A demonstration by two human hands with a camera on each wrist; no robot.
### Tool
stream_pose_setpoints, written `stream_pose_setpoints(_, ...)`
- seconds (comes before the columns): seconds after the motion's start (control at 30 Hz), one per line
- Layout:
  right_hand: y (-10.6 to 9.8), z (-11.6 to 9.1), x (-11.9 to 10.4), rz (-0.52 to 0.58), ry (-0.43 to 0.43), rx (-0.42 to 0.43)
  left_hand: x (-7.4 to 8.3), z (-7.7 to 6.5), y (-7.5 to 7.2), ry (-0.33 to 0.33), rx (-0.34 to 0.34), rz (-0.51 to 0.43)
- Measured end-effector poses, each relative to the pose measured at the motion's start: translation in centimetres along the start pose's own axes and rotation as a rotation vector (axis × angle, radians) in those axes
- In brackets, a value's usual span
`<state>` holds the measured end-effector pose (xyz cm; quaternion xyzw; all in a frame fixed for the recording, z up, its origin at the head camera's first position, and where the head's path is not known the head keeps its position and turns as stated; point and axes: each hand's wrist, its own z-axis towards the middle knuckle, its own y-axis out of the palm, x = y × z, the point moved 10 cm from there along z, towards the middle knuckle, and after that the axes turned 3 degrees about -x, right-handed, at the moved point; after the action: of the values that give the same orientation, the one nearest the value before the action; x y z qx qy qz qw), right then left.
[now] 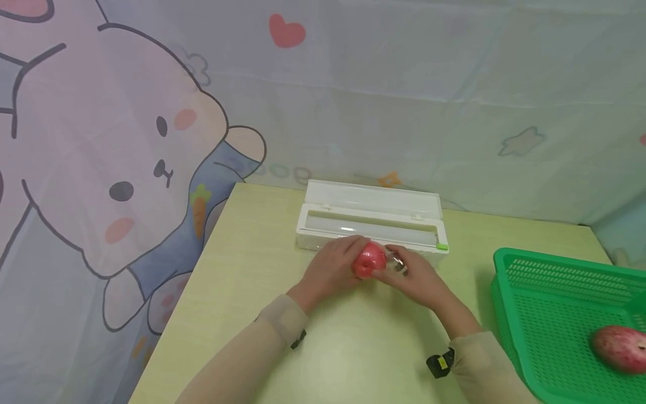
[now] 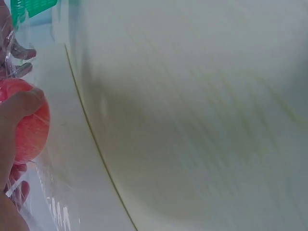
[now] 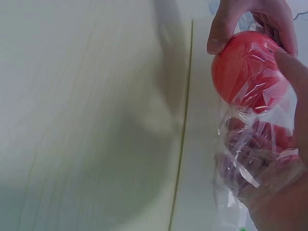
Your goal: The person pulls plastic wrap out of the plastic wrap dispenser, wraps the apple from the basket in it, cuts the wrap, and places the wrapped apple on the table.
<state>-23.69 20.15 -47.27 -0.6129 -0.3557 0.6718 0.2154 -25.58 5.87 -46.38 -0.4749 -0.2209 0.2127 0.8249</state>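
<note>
A red apple (image 1: 370,260) with clear cling film (image 3: 245,159) around it is held between both hands, just in front of a white cling film box. My left hand (image 1: 335,265) grips the apple from the left, its thumb (image 2: 31,102) lying across the fruit. From the other side my right hand (image 1: 415,276) pinches the film and the apple's edge; loose, crumpled film spreads over its fingers in the right wrist view. The dispenser box (image 1: 373,245) has its lid (image 1: 373,200) up and a film roll (image 1: 370,227) inside.
A green plastic basket (image 1: 510,314) stands at the right of the table (image 1: 242,269), holding a reddish oval fruit (image 1: 619,349). Behind the table hangs a cloth (image 1: 378,73) printed with a cartoon rabbit. The box carries a small green piece (image 1: 442,247) at its right end.
</note>
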Motion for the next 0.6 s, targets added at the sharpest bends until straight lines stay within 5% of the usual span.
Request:
stream_pose_setpoints(0.17, -1.1, -1.0, -1.9, -0.202, -0.106, 0.103, -0.5, 0.5, 0.1, -0.045, -0.071, -0.057)
stream_pose_setpoints(0.37, -1.1, -2.0, -5.4, -0.45, -0.384, 0.265, -1.1, 1.2, 0.0, -0.071, -0.159, -0.116)
stream_pose_setpoints(0.6, -0.3, -2.0, -5.7, -0.528, -0.471, 0.336, -1.9, 2.0, 0.5, -0.149, -0.292, -0.227)
